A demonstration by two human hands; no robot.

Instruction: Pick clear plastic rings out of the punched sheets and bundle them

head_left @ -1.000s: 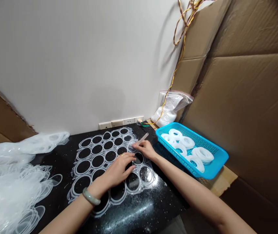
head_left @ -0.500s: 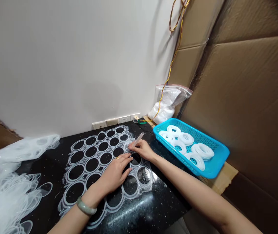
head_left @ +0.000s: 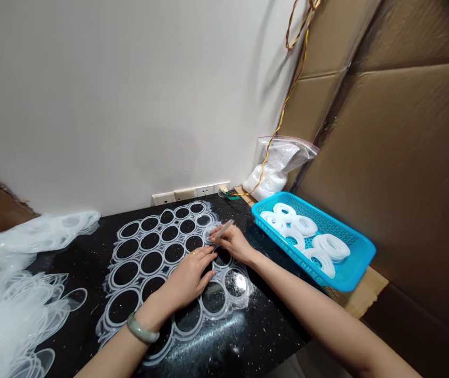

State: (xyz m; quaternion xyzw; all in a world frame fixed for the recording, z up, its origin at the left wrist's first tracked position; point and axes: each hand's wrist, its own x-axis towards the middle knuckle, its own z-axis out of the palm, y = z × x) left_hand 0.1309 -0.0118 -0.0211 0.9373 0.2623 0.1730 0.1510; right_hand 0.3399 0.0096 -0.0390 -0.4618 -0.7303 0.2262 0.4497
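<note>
A translucent sheet of joined rings (head_left: 138, 275) lies flat on the black speckled tabletop (head_left: 263, 336). My left hand (head_left: 190, 275) rests on the sheet right of its middle, fingers spread and holding nothing. Just beyond it, my right hand (head_left: 234, 242) pinches a clear flat strip (head_left: 224, 228), its lower end at a ring near the sheet's right edge. The strip slants up to the right. Fingers of my right hand partly cover that ring, so the contact is hard to make out.
A blue basket (head_left: 356, 281) with stacks of white rings (head_left: 331, 247) stands on cardboard at the right. Ring scraps (head_left: 7, 315) pile up at the left. A plastic bag (head_left: 269, 178), wall sockets (head_left: 185, 195) and a twisted yellow wire (head_left: 283, 113) are at the back.
The view has shifted slightly, so the scene sits a little farther right. The strip in my right hand leans lower than before. My left hand stays on the sheet.
</note>
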